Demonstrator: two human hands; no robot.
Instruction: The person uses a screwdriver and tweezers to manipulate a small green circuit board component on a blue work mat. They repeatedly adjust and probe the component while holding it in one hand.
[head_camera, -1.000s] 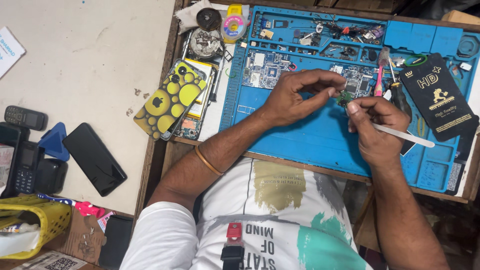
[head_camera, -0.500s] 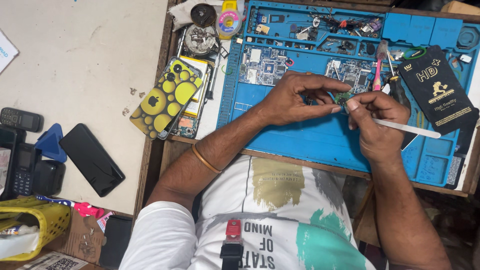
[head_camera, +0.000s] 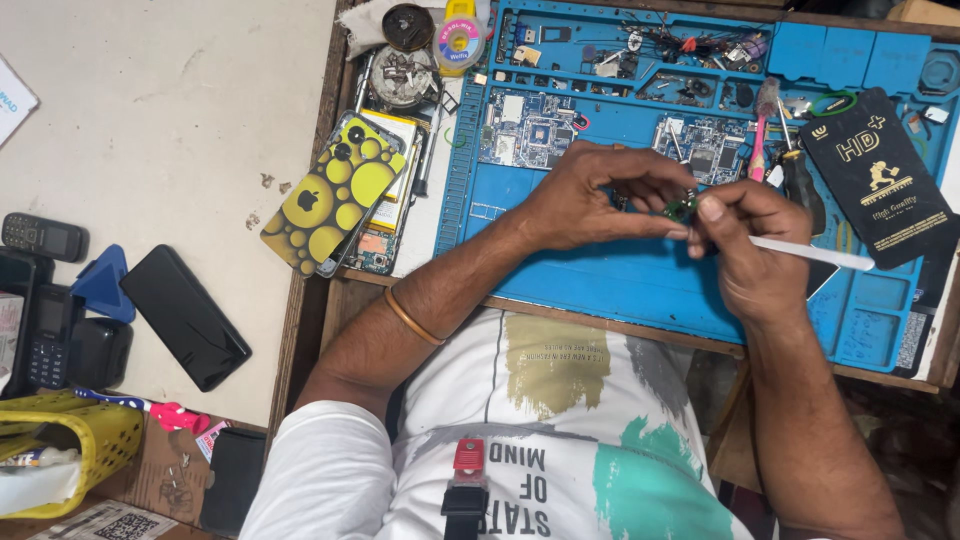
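Note:
My left hand (head_camera: 590, 200) pinches a small green circuit board (head_camera: 682, 209) over the blue repair mat (head_camera: 600, 275). My right hand (head_camera: 745, 245) grips a thin white tool (head_camera: 812, 253) like a pen, its tip meeting the small board between both hands. A metal bangle (head_camera: 412, 316) sits on my left forearm. Both hands hover above the mat's middle, just below two larger circuit boards (head_camera: 528, 128) lying on it.
A phone with a yellow spotted case (head_camera: 335, 192) lies left of the mat. A black card package (head_camera: 880, 175) rests at the right. A black phone (head_camera: 185, 317), a blue pick (head_camera: 103, 285), keypad phones (head_camera: 42, 237) and a yellow basket (head_camera: 70, 440) sit on the left table.
Both hands have kept their hold on the small board and the white tool; they have shifted slightly, with the view moving a little.

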